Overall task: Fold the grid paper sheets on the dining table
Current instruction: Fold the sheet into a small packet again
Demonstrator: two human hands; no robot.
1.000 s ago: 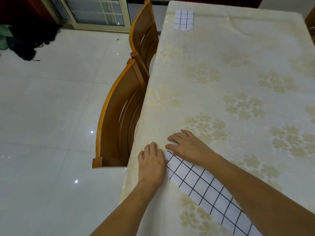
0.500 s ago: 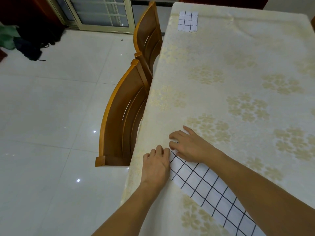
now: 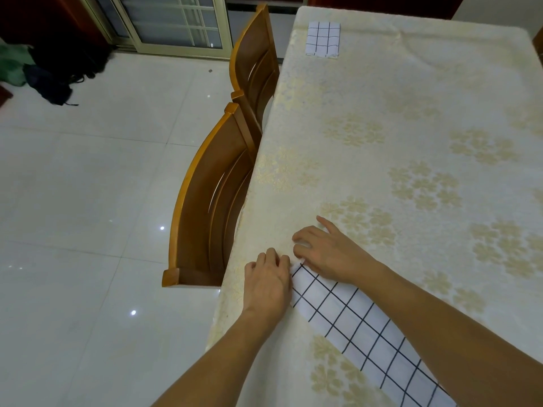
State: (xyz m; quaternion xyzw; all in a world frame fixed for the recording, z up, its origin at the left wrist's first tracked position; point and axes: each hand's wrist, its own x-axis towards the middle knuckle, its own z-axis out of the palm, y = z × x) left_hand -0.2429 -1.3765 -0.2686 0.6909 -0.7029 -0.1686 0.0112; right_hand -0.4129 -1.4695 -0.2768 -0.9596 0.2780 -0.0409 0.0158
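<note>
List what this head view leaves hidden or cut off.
- Far end of the grid paper strip: covered by the left hand and right hand.
- Its near end: cut by the bottom edge and hidden under the right forearm.
- Folded grid paper at the far corner: layer count too small to tell.

Paper sheet (image 3: 364,327): matt, smooth. Tablecloth (image 3: 411,113): woven cloth, slight sheen. Chairs (image 3: 205,201): varnished wood. Floor (image 3: 88,201): glossy tile.
</note>
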